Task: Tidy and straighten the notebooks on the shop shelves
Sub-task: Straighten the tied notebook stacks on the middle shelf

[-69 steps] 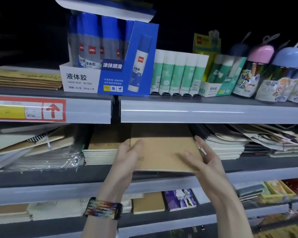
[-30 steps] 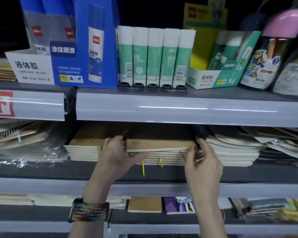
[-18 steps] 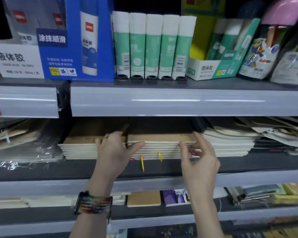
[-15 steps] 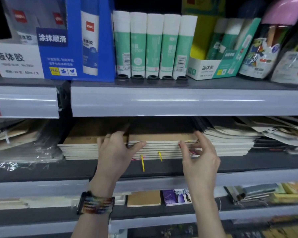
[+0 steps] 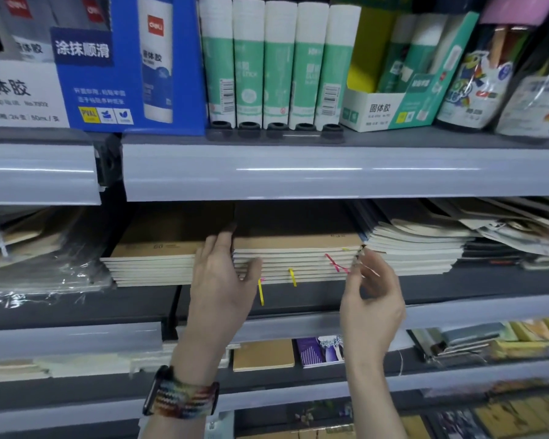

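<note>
I count two brown notebook stacks [image 5: 152,264] at centre. The left hand [image 5: 222,280] lies flat, fingers straight, against the right stack [image 5: 298,258]; the right hand [image 5: 371,296] touches its corner, blurred, grip I cannot tell.

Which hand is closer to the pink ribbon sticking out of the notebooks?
The right hand. Its fingers are just right of the pink ribbon. The left hand rests on the notebook stack's left end, farther away.
</note>
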Demonstrator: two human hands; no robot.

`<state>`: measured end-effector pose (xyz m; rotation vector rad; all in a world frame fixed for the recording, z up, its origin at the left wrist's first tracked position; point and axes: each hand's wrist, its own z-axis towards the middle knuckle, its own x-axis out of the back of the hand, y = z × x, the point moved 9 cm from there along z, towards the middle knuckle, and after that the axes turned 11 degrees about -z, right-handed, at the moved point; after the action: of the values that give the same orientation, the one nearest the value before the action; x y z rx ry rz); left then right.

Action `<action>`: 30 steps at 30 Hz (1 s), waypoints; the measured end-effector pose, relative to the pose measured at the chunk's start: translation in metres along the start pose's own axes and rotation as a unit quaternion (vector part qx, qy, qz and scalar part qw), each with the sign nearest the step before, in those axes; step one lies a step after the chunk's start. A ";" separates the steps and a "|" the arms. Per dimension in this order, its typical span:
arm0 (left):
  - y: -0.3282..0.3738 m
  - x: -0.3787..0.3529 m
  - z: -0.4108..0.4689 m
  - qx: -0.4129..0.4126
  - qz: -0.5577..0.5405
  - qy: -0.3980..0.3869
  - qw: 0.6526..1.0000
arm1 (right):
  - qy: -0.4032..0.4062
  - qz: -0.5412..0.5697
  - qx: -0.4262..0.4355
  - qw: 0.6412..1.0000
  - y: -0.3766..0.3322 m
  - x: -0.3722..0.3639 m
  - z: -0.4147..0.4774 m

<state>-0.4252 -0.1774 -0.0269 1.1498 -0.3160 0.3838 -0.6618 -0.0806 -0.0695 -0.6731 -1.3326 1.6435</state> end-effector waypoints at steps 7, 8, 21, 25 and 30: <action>-0.004 -0.006 -0.019 0.039 -0.120 0.071 0.989 | -0.080 -0.011 -0.032 0.996 0.003 -0.009 0.003; -0.003 -0.006 -0.024 0.039 -0.132 0.088 0.987 | -0.090 -0.014 -0.034 0.995 0.003 -0.011 0.003; -0.016 -0.022 -0.053 0.099 -0.237 0.147 0.955 | -0.048 0.030 -0.082 0.995 0.008 -0.010 0.016; -0.015 -0.021 -0.051 0.099 -0.229 0.154 0.956 | -0.029 0.028 -0.081 0.996 0.008 -0.011 0.017; -0.016 -0.021 -0.052 0.094 -0.223 0.171 0.955 | -0.038 0.037 -0.089 0.995 0.008 -0.011 0.019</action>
<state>-0.4345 -0.1379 -0.0687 1.2758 0.2878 0.2086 -0.6753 -0.0995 -0.0730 -0.7792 -1.5378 1.6360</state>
